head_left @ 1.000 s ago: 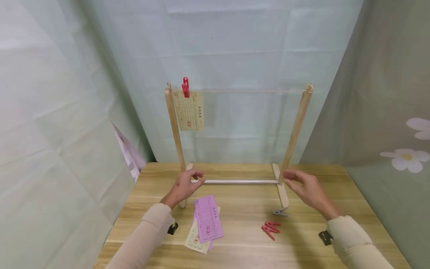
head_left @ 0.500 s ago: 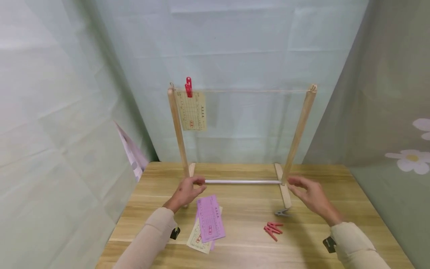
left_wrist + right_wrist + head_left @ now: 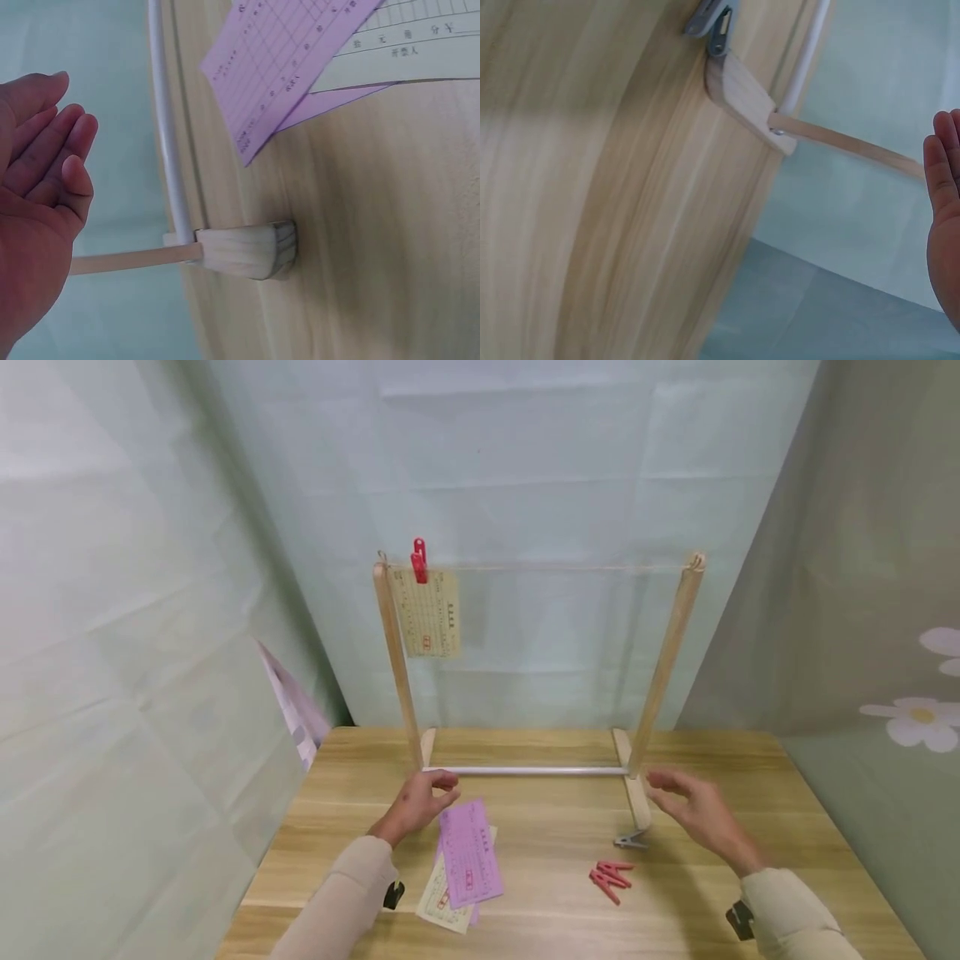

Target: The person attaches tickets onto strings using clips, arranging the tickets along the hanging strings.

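Note:
My left hand (image 3: 420,802) is empty, its fingers loosely bent, above the left foot of a wooden drying rack and just beyond the paper slips. The right hand (image 3: 696,810), also holding nothing, hovers beside the rack's right foot (image 3: 636,793) with relaxed fingers. Between the rack's posts runs a string (image 3: 555,567). A red clothespin (image 3: 419,562) clips a yellow printed slip (image 3: 427,614) to it near the left post. On the table, purple slips (image 3: 471,853) overlap a yellow slip (image 3: 442,902). Two red clothespins (image 3: 611,878) lie at right.
A grey clothespin (image 3: 630,840) lies against the front end of the rack's right foot. A white bar (image 3: 532,771) joins the two posts low down. Pale cloth (image 3: 540,460) hangs behind the wooden table (image 3: 555,927) and at both sides.
Both hands have drawn slightly back toward the body and away from the posts. The head view has shifted a little. The slips and clothespins lie as before.

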Demonstrator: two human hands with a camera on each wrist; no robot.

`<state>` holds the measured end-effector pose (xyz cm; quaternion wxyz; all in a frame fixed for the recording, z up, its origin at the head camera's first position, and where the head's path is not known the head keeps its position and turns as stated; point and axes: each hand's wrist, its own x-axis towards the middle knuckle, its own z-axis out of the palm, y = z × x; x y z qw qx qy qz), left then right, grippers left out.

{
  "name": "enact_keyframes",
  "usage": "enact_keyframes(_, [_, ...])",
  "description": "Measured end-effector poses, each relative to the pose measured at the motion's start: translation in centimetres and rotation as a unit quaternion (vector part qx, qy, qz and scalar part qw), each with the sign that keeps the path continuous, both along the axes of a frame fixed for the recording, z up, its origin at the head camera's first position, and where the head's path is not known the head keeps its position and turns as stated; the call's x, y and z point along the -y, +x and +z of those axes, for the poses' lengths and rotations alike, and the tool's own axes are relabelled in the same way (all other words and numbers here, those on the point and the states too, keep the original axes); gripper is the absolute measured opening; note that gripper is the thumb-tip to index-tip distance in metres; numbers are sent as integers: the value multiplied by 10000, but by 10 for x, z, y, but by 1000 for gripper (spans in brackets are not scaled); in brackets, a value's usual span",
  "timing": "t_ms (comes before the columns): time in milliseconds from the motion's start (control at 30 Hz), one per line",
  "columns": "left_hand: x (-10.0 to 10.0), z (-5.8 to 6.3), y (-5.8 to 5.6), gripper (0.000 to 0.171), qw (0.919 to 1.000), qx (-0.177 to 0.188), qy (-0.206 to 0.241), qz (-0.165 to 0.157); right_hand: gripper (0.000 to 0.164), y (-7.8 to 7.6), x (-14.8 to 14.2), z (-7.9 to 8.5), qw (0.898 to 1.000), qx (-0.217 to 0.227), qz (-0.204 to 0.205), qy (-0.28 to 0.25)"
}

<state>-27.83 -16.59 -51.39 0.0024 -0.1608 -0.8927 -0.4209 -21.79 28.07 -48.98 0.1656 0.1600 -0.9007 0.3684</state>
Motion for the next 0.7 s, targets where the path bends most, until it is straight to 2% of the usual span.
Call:
enact_keyframes(500, [5, -22, 1, 28, 9996, 279, -82, -64, 34, 5, -9, -18, 9982, 585, -101, -18])
enact_keyframes(700, [7, -27, -2, 32, 9992, 375, -136, 24, 34, 2, -11, -25, 9984, 542, -140, 83])
